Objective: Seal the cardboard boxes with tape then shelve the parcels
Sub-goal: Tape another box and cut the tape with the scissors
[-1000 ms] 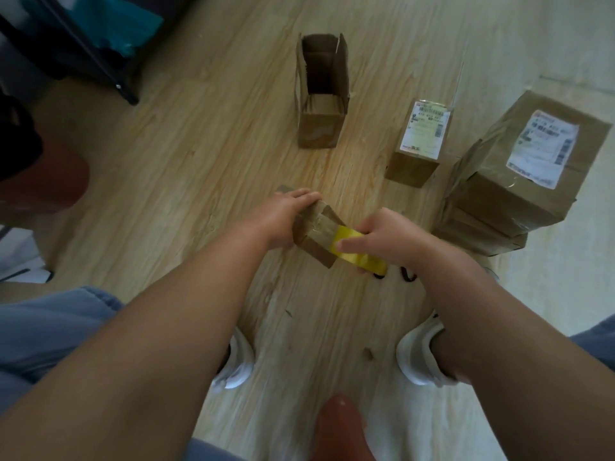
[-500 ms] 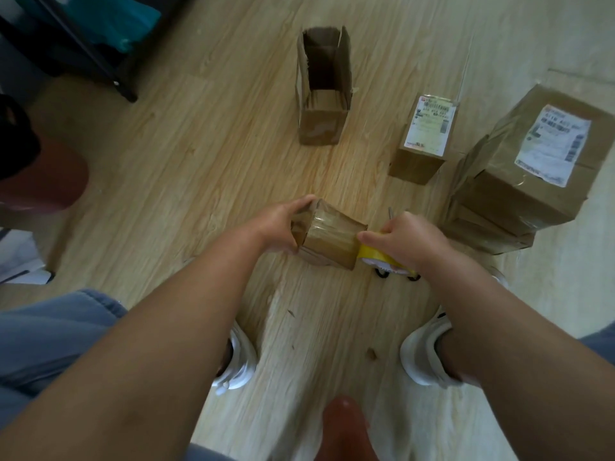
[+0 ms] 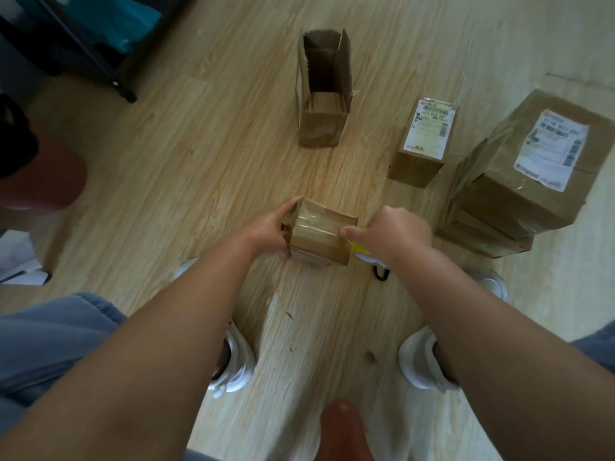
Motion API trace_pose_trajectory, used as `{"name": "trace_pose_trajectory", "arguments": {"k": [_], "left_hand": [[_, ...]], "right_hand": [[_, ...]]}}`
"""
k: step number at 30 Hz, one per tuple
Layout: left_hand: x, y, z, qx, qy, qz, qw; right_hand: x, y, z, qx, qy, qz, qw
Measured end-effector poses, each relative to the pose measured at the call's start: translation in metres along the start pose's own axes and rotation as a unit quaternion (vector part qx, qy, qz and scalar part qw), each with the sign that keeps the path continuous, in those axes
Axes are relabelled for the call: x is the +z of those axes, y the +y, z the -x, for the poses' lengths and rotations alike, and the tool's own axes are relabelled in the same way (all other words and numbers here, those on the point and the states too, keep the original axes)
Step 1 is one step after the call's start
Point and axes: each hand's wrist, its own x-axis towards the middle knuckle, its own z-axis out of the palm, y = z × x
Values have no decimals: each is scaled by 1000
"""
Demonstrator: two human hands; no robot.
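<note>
A small brown cardboard box with shiny tape across its top sits just above the wooden floor in the middle. My left hand grips its left end. My right hand holds a yellow tape roll against the box's right end, thumb on the box's top edge. Farther off stands an open cardboard box with its flaps up.
A small labelled parcel stands right of the open box. A stack of larger parcels sits at the right. A dark shelf frame is at the top left. A small black object lies under my right wrist. My white shoes flank the floor below.
The box has turned from tilted to level. My right hand with the tape roll moved right, from over the box's top to its right end.
</note>
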Motion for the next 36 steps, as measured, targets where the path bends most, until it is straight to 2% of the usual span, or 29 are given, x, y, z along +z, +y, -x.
{"name": "trace_pose_trajectory", "arguments": {"k": [2, 4, 7, 10, 12, 14, 17, 19, 21, 23, 26, 30, 33, 36], "left_hand": [[6, -5, -1, 3, -1, 41, 999], [11, -7, -2, 19, 12, 27, 999], [20, -5, 2, 53, 65, -80, 993], [28, 0, 9, 89, 150, -210, 962], [33, 5, 9, 133, 155, -303, 931], [35, 7, 3, 143, 123, -361, 913], [35, -1, -7, 119, 111, -362, 918], [35, -8, -11, 125, 122, -359, 917], [35, -14, -13, 130, 131, -347, 919], [35, -17, -15, 132, 136, -337, 922], [38, -18, -15, 141, 137, -324, 925], [38, -24, -15, 151, 146, -296, 932], [39, -27, -18, 148, 160, -287, 933], [40, -24, -19, 148, 157, -303, 928]], "right_hand": [[-1, -5, 5, -9, 23, 18, 1000], [-1, -9, 11, -3, 33, 38, 999], [-1, -16, 13, 6, 38, 65, 997], [-3, -28, 12, 11, 38, 73, 997], [-4, -37, 12, 7, 41, 80, 996], [-3, -43, 12, -1, 43, 80, 996], [0, -42, 11, -18, 33, 37, 999], [-2, -35, 9, -38, -9, -73, 997], [-9, -23, 11, -43, -79, -236, 968], [-15, -10, 12, -56, -126, -298, 944], [-15, -1, 14, -55, -151, -319, 934], [-9, -5, 7, -20, -145, -329, 933], [2, 1, -1, 8, -128, -294, 947], [15, 5, -4, 5, -71, -217, 974]]}}
